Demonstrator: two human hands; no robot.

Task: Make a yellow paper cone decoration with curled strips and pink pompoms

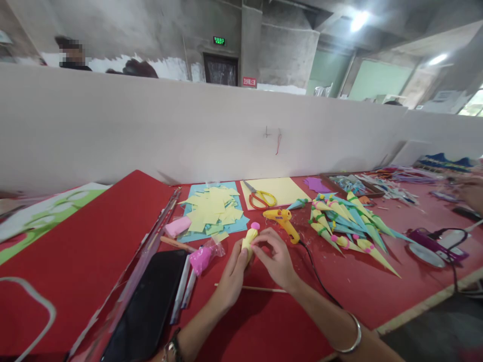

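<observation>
A small yellow paper cone (249, 242) with a pink ball (255, 226) at its top end is held upright over the red table. My left hand (234, 269) is closed around its lower part. Thumb and fingers of my right hand (278, 256) pinch at the cone's right side; whether anything small is between them is hidden. Below my hands lies a thin wooden stick (260, 288). A yellow glue gun (284, 221) rests just right of my right hand. Pink clay in a plastic bag (200, 259) lies to the left of my left hand.
Yellow paper pieces (211, 206) lie heaped on blue sheets, with scissors (260, 195) behind. Finished-looking cones (339, 216) are piled to the right. A black phone (149, 301) and pens (184, 289) lie left. A purple device (433, 246) and another person's hand (471, 191) are far right.
</observation>
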